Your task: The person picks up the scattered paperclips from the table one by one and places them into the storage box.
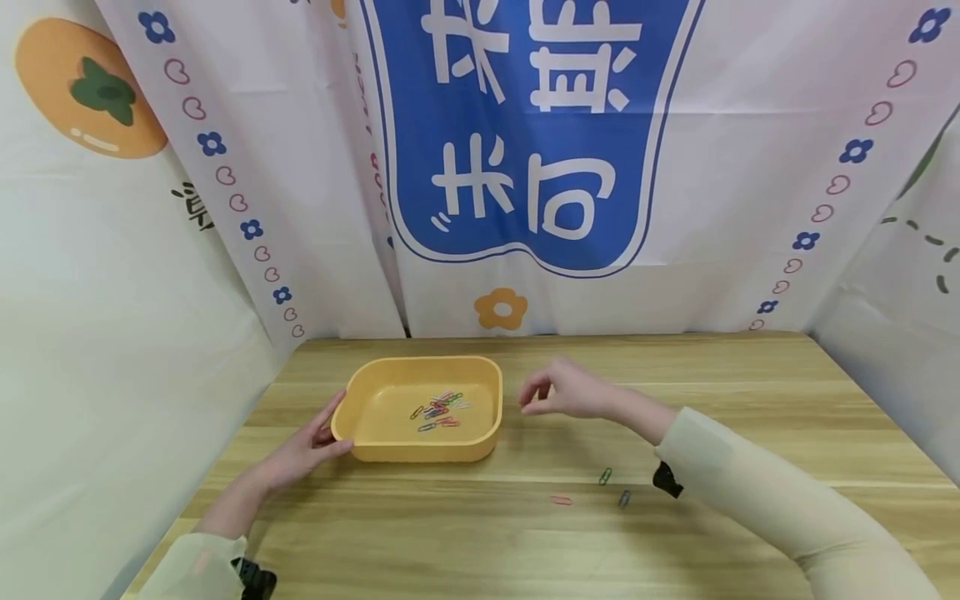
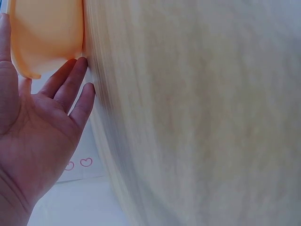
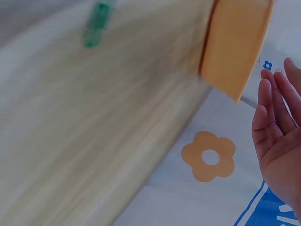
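Note:
A yellow tray [image 1: 420, 452] with low walls sits on the wooden table, holding a small cluster of coloured paper clips [image 1: 442, 408]. My left hand [image 1: 302, 454] rests against the tray's left end, thumb at the near corner and fingers along the side wall. In the left wrist view its fingers look fairly straight, tips against the tray and near the tabletop. Just right of the tray, my right hand [image 1: 570, 390] is raised above the table, slightly blurred. In the right wrist view its fingers are loosely bent, with nothing visible between them.
On the table in front of the right forearm lie a green paper clip [image 1: 605, 476], a pink paper clip [image 1: 561, 500] and a blue paper clip [image 1: 625, 498]. White printed cloth [image 1: 720, 250] hangs behind the table's back edge and along both sides.

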The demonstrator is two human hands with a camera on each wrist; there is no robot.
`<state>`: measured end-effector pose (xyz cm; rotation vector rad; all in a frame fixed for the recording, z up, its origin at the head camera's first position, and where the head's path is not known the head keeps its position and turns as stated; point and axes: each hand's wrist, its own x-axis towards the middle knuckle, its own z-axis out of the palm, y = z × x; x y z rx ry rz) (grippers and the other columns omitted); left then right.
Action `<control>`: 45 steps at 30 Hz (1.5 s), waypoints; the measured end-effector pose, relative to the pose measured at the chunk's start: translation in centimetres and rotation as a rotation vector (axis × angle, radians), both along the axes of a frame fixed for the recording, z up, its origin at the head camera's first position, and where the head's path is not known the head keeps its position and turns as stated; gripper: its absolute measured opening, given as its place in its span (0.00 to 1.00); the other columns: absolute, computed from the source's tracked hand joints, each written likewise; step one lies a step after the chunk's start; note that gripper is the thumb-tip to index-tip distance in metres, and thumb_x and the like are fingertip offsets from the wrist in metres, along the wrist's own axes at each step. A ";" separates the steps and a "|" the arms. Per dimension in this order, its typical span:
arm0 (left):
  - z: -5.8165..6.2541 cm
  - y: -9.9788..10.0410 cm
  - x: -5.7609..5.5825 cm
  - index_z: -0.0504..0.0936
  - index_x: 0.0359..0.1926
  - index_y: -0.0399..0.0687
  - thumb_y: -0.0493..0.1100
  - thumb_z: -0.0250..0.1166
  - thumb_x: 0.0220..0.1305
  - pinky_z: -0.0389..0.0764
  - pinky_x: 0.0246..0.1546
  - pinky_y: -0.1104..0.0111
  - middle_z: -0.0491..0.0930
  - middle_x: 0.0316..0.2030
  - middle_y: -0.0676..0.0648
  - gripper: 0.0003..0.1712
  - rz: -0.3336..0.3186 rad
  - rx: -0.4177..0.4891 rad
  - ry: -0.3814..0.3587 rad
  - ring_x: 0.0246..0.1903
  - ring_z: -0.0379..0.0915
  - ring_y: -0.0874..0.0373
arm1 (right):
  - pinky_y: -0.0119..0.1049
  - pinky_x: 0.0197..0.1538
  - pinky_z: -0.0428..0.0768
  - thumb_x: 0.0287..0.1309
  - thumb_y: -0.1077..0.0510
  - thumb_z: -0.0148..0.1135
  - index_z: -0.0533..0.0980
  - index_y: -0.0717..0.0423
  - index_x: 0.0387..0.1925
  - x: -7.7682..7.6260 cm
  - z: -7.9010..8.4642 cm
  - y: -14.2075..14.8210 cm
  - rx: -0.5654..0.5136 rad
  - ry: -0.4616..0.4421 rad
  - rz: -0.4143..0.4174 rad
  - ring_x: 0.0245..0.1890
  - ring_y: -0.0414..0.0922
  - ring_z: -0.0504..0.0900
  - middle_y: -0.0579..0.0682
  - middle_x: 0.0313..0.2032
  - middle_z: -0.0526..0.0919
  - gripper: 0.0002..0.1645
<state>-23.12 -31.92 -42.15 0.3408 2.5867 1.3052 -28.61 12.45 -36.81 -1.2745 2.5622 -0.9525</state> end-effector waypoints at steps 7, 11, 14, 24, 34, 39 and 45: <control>0.1 0.2 0.1 0.34 0.77 0.50 0.46 0.62 0.69 0.65 0.59 0.44 0.50 0.68 0.22 0.51 -0.023 0.018 0.011 0.62 0.62 0.32 | 0.32 0.37 0.78 0.57 0.61 0.69 0.83 0.61 0.40 1.9 -2.0 2.7 0.010 -0.075 -0.015 0.33 0.35 0.79 0.39 0.32 0.84 0.10; 0.1 0.1 0.0 0.34 0.77 0.51 0.46 0.61 0.70 0.66 0.59 0.45 0.52 0.68 0.23 0.51 -0.025 0.017 0.006 0.62 0.63 0.32 | 0.32 0.36 0.78 0.56 0.61 0.70 0.83 0.61 0.39 2.9 -3.1 4.0 0.018 -0.103 -0.012 0.32 0.35 0.79 0.41 0.33 0.84 0.10; 0.0 0.0 -0.1 0.34 0.78 0.53 0.46 0.60 0.70 0.65 0.60 0.45 0.54 0.67 0.23 0.50 -0.019 0.012 0.004 0.62 0.62 0.33 | 0.32 0.36 0.79 0.55 0.60 0.71 0.83 0.58 0.38 3.8 -3.9 4.6 0.020 -0.126 0.003 0.32 0.35 0.80 0.43 0.34 0.85 0.09; 0.2 0.1 -0.1 0.34 0.77 0.50 0.47 0.61 0.70 0.65 0.60 0.45 0.56 0.66 0.22 0.51 -0.028 0.019 0.011 0.62 0.62 0.32 | 0.30 0.36 0.79 0.53 0.55 0.73 0.83 0.50 0.35 5.8 -6.1 4.9 0.011 -0.211 0.041 0.30 0.33 0.78 0.37 0.31 0.81 0.08; 0.2 0.1 0.0 0.34 0.77 0.51 0.45 0.61 0.69 0.66 0.60 0.47 0.55 0.66 0.22 0.51 -0.034 0.042 0.001 0.62 0.63 0.33 | 0.29 0.34 0.78 0.50 0.60 0.75 0.81 0.50 0.30 6.2 -6.6 3.9 0.025 -0.215 0.053 0.29 0.31 0.76 0.37 0.30 0.78 0.07; 0.1 0.1 0.1 0.34 0.77 0.50 0.47 0.61 0.70 0.65 0.60 0.45 0.53 0.67 0.22 0.51 -0.035 0.028 -0.002 0.62 0.62 0.33 | 0.28 0.32 0.78 0.50 0.60 0.75 0.81 0.49 0.26 6.1 -6.8 3.4 0.023 -0.197 0.078 0.28 0.30 0.75 0.36 0.29 0.77 0.07; -0.1 0.0 0.0 0.35 0.78 0.51 0.48 0.61 0.70 0.64 0.60 0.45 0.53 0.68 0.23 0.51 -0.017 0.011 -0.005 0.63 0.61 0.32 | 0.27 0.31 0.78 0.49 0.60 0.75 0.82 0.51 0.24 5.9 -6.5 3.0 0.036 -0.175 0.106 0.26 0.29 0.74 0.37 0.27 0.77 0.07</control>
